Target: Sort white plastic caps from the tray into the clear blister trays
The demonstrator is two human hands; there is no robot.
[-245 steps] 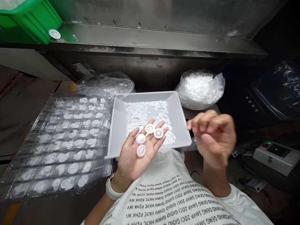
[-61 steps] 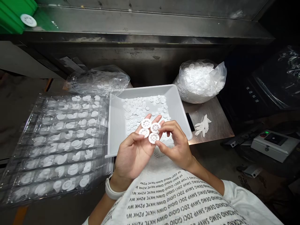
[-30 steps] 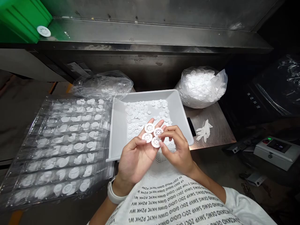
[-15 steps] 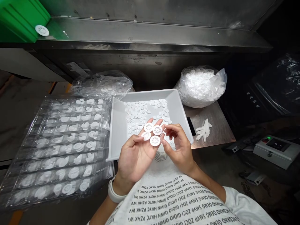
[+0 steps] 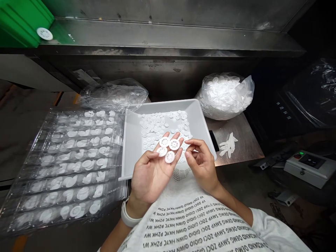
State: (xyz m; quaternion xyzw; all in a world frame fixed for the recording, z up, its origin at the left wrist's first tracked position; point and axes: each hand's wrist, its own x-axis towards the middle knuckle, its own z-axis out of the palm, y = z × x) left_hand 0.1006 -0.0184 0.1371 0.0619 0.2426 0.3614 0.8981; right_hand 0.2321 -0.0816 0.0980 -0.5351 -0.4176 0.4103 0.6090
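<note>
Across the outstretched fingers of your left hand (image 5: 152, 173) lie four white wheels (image 5: 169, 157), gathered in a tight cluster with their spoked faces showing. That hand is palm up, cradling the cluster, and your thumb rests on the rim of the wheel nearest it. Your right hand (image 5: 202, 164) is just beside them, apart from the wheels and released: the tips of thumb and index finger stand clear of each other, and the other fingers curl loosely inward.

Beneath your hands sits a gray tray (image 5: 130, 147), its floor scattered with small white discs (image 5: 153, 120). To your left, a stack of clear plastic trays (image 5: 117, 138) holds rows of white pieces. Behind the gray tray's left corner rests a clear bag (image 5: 115, 93); by its right corner, a fuller bag (image 5: 225, 96) bulges with white parts. Next to the tray, on the metal tabletop (image 5: 244, 140), you have a dark flat object (image 5: 214, 140) and a crumpled white glove (image 5: 228, 145). Farther off, a single wheel (image 5: 44, 34) leans by a green bin (image 5: 23, 21) on the metal ledge (image 5: 157, 35). At far right, a control box (image 5: 309, 168) shows a green light.
</note>
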